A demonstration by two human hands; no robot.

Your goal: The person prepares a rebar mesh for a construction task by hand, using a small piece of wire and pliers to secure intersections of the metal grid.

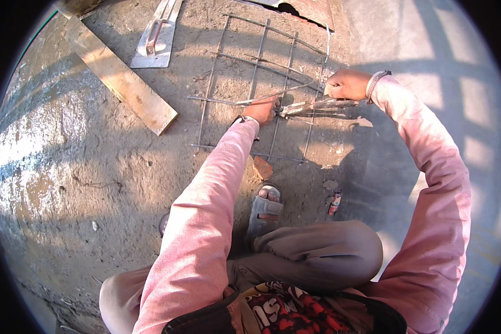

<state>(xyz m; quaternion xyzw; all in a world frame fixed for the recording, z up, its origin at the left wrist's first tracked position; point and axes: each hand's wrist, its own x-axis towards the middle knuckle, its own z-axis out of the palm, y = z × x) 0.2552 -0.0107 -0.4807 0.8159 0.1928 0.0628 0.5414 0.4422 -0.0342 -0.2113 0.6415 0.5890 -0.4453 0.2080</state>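
I see, from my remote seat, the steel-bar grid point(256, 63) on the rough ground point(150, 183), beyond the sandalled foot point(264, 211). The left hand point(261, 109) is curled over it, beside the head of a two-handled pincer-like tool point(317, 104); the right hand point(349, 84) is bunched at its handles. I cannot tell what either grips. A wooden plank point(122, 78) and plastering trowel point(156, 58) lie far left.

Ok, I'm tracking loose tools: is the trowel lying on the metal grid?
No, the trowel lies to the left of the metal grid, with ground showing between them.
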